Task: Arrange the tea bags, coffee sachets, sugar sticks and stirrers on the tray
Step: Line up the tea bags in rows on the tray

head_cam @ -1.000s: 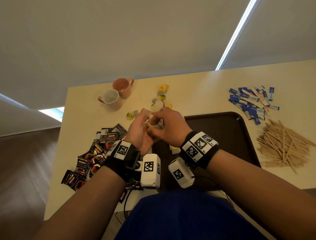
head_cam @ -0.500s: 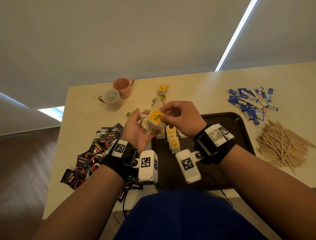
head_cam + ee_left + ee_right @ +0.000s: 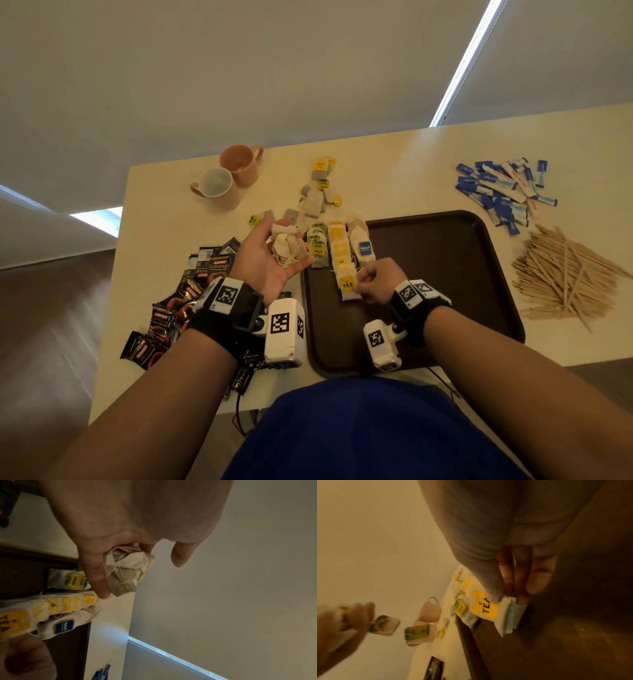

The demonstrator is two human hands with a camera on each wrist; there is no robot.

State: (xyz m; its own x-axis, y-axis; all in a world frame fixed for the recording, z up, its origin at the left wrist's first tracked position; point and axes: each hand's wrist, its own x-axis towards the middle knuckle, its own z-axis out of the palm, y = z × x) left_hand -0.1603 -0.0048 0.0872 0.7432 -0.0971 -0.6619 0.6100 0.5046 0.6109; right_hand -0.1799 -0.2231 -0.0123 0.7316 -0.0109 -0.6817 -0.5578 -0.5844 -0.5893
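My left hand (image 3: pixel 289 244), palm up at the tray's left edge, holds a crumpled bundle of tea bags (image 3: pixel 286 255); its fingers curl round that bundle (image 3: pixel 126 572) in the left wrist view. My right hand (image 3: pixel 358 286) pinches a yellow-tagged tea bag (image 3: pixel 346 284) marked TEA (image 3: pixel 485 608), low over the near end of a yellow-tagged row (image 3: pixel 339 246) on the dark brown tray (image 3: pixel 445 274). A green-tagged row (image 3: pixel 317 240) lies left of that row and a blue-tagged bag (image 3: pixel 364 248) right of it. Loose tea bags (image 3: pixel 313 202) lie on the table beyond.
Black coffee sachets (image 3: pixel 209 270) are heaped left of the tray. Blue and white sugar sticks (image 3: pixel 503 195) lie at the back right, wooden stirrers (image 3: pixel 561 274) right of the tray. Two pink mugs (image 3: pixel 219 186) stand at the back left. The tray's right half is bare.
The hands have parted. My right hand drew the yellow-tagged tea bag out of the bundle and brought it down to the row on the tray. The left hand stays raised with the bundle.
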